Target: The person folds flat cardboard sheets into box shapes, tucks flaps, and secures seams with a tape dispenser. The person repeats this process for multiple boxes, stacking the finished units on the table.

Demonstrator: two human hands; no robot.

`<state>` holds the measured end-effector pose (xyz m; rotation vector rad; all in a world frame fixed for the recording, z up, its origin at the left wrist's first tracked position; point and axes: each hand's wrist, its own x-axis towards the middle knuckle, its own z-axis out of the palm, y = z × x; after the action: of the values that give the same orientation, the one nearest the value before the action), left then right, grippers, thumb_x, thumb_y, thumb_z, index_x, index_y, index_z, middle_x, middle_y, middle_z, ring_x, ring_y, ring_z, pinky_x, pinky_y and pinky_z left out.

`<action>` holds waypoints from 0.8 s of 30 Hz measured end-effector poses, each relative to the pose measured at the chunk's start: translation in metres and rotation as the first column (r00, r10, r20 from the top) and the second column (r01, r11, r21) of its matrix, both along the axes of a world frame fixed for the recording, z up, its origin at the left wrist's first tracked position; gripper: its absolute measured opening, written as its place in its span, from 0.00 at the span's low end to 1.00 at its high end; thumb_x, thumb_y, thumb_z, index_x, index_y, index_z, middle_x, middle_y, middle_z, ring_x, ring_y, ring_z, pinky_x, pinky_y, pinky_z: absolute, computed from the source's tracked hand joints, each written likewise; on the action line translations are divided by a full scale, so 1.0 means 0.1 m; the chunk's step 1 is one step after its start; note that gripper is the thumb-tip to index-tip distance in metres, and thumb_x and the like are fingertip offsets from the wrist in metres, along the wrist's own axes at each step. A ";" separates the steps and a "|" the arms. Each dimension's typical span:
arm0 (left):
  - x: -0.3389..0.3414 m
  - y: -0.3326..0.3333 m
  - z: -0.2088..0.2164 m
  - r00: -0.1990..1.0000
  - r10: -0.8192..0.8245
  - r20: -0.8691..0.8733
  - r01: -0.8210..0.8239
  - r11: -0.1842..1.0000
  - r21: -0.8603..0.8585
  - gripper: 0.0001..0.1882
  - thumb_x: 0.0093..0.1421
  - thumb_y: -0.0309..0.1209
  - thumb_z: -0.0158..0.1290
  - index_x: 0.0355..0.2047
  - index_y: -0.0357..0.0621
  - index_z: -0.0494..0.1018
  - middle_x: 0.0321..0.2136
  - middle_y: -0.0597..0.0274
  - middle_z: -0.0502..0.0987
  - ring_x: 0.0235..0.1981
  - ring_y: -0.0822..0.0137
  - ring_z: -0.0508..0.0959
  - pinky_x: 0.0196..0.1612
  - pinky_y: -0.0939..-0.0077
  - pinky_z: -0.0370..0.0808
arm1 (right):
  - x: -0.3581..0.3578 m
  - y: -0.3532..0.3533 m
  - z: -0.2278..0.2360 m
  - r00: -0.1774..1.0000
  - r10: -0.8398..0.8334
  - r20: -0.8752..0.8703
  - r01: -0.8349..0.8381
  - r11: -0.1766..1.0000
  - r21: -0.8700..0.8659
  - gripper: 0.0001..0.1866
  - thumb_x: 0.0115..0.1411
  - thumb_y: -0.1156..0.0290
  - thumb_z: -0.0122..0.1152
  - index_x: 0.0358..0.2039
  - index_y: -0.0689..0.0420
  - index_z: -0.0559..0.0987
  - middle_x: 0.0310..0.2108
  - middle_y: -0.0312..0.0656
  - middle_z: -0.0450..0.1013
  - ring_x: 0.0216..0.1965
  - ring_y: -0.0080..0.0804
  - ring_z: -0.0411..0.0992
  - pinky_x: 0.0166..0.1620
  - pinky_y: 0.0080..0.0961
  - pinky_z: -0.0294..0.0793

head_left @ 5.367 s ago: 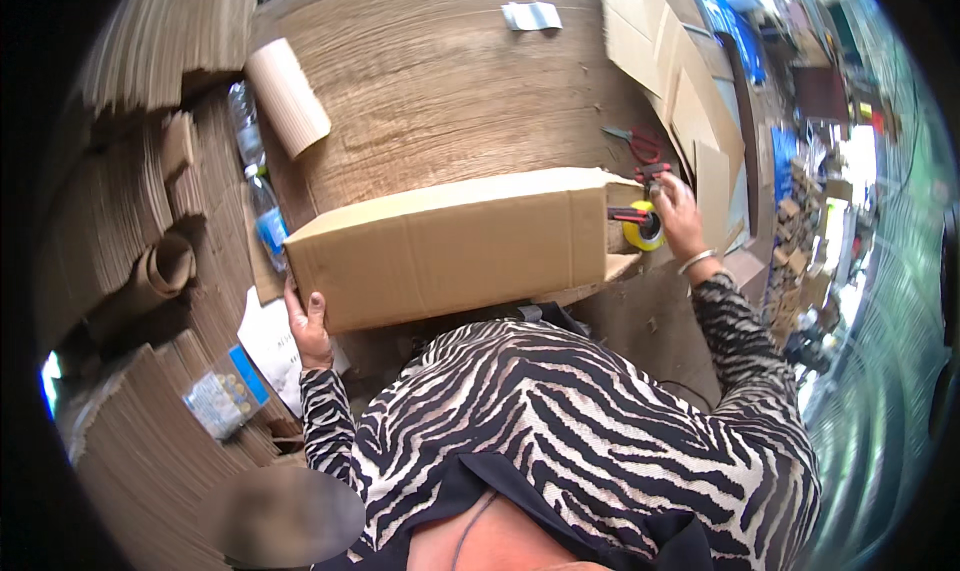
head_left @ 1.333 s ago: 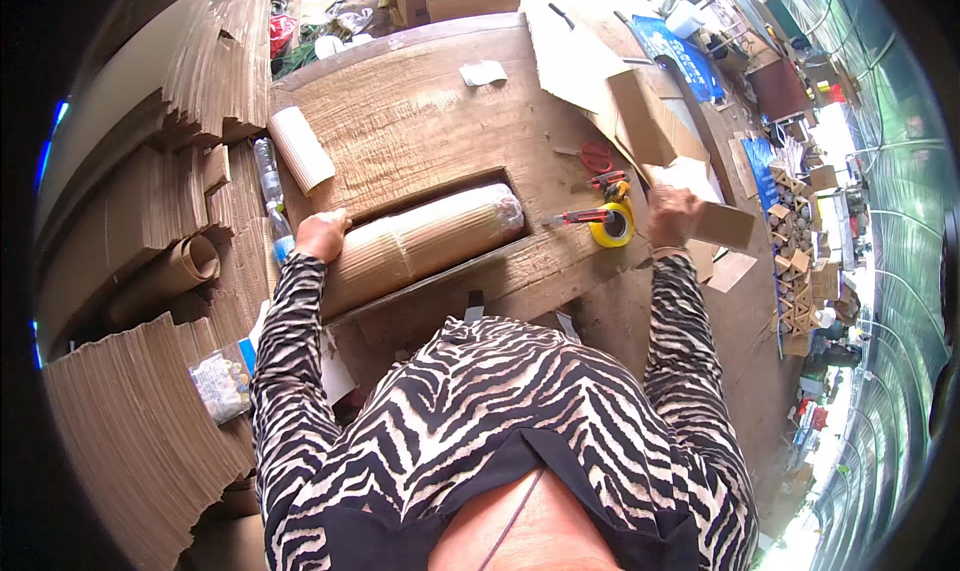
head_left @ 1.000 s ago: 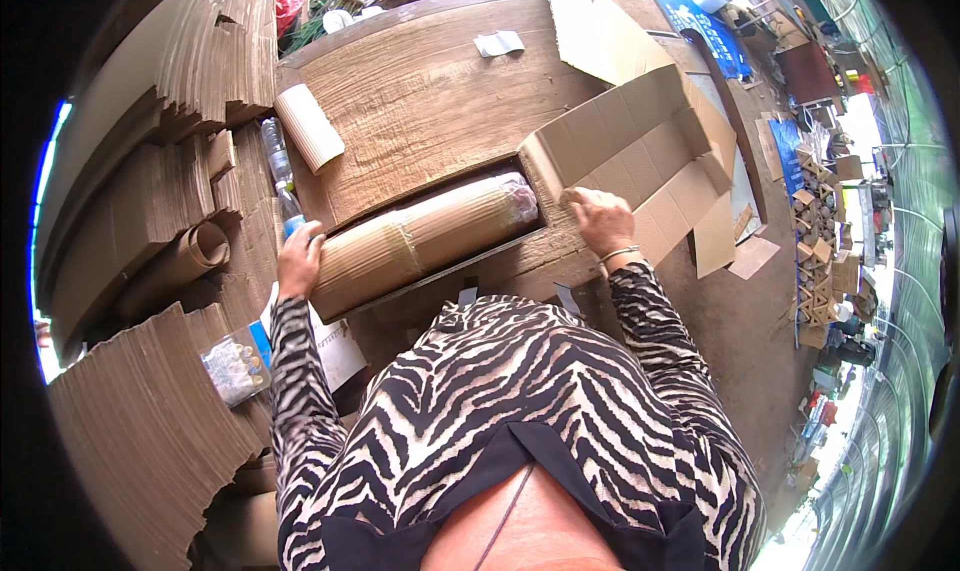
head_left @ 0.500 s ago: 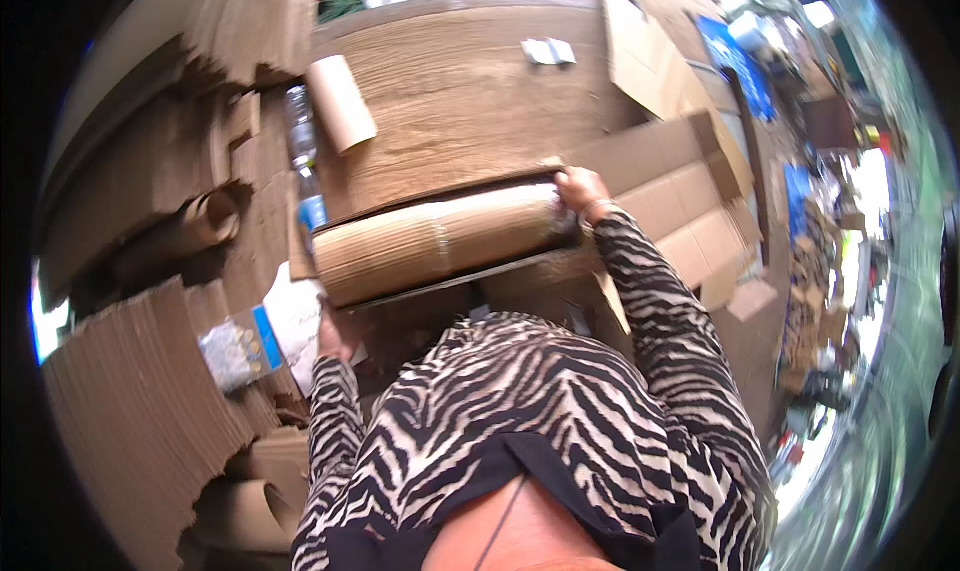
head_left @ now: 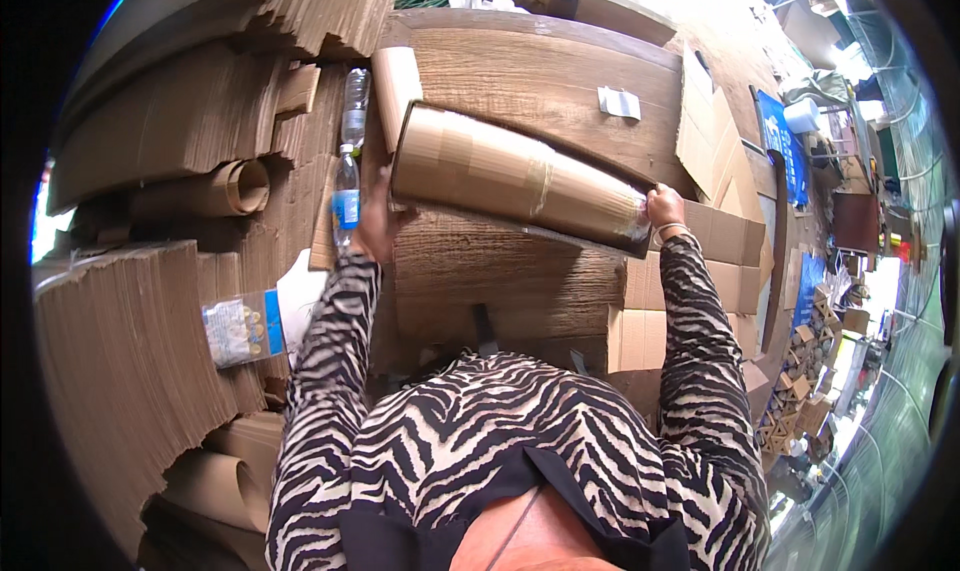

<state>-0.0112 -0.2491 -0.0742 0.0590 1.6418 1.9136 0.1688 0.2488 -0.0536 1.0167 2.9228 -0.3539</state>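
One boxed roll (head_left: 515,176), upper centre, seemingly mid-positioning: my right hand (head_left: 665,208) clamped on, left hand (head_left: 375,227) blurred, grip unclear; next probably wants two-ended support.

The left fisheye camera on my head looks steeply down from close above, over my shirt (head_left: 480,421) and hands (head_left: 665,208) onto the counter (head_left: 560,56) ahead.

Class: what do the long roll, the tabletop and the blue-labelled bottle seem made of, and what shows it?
Long roll: apparently matte corrugated cardboard, from its dull brown, faintly ribbed surface.
Tabletop: seemingly worn, unpolished wood, shown by streaky grain.
Blue-labelled bottle: probably thin, smooth plastic, being see-through.
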 end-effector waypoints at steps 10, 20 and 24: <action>-1.80 1.04 0.20 0.984 0.104 0.146 -0.108 0.994 0.015 0.33 0.67 0.58 0.41 0.62 0.47 0.61 0.57 0.59 0.67 0.48 0.57 0.73 0.48 0.56 0.76 | -0.76 0.52 -0.44 0.996 0.076 -0.038 -0.072 0.993 0.098 0.13 0.58 0.64 0.51 0.30 0.58 0.80 0.37 0.56 0.77 0.38 0.55 0.75 0.41 0.43 0.76; -0.86 1.06 -0.55 0.984 0.172 -0.054 -0.179 0.971 -0.157 0.19 0.68 0.47 0.45 0.49 0.46 0.70 0.40 0.63 0.73 0.39 0.68 0.73 0.44 0.69 0.72 | 0.67 -0.24 0.15 0.935 0.060 -0.349 -0.126 0.977 -0.170 0.16 0.63 0.65 0.58 0.48 0.59 0.77 0.45 0.49 0.76 0.43 0.40 0.77 0.47 0.29 0.76; 0.85 1.46 -1.22 0.794 -0.593 -0.134 0.513 0.772 -0.375 0.15 0.63 0.34 0.51 0.46 0.39 0.68 0.45 0.56 0.74 0.40 0.66 0.74 0.42 0.67 0.72 | 2.38 -0.76 0.24 0.893 -0.430 0.136 0.450 0.832 -0.324 0.16 0.63 0.66 0.58 0.47 0.61 0.78 0.37 0.46 0.80 0.35 0.30 0.79 0.42 0.27 0.77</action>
<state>0.0733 -0.1035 -0.1964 0.6106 1.8157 1.2029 0.4069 0.1726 -0.0292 1.5905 2.4120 -0.8046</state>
